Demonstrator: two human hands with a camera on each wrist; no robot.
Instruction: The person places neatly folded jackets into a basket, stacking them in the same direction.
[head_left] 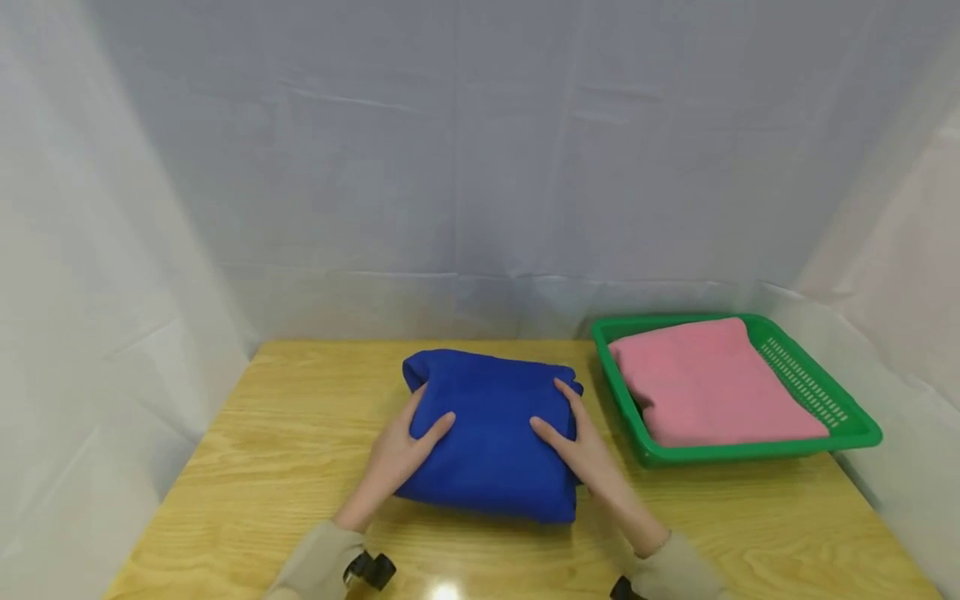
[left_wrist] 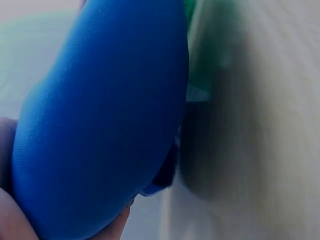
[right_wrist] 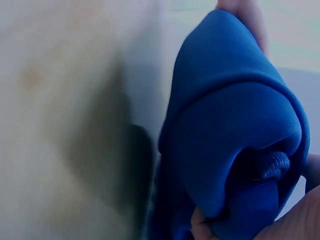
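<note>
Between both hands is a folded blue garment (head_left: 495, 442), thick and roughly square, held a little above the wooden table. My left hand (head_left: 397, 450) grips its left side, thumb on top and fingers mostly hidden. On the opposite side my right hand (head_left: 588, 454) holds it the same way, with thumb and index finger showing on the fabric. Rolled layers of the garment (right_wrist: 225, 125) and a ribbed cuff (right_wrist: 272, 164) tucked inside appear in the right wrist view. A smooth rounded fold of the garment (left_wrist: 105, 115) fills much of the left wrist view.
A green plastic basket (head_left: 750, 454) with slotted sides stands at the back right of the wooden table (head_left: 285, 433). Inside it lies a folded pink cloth item (head_left: 712, 387). White sheeting (head_left: 450, 167) hangs behind the table and at both sides.
</note>
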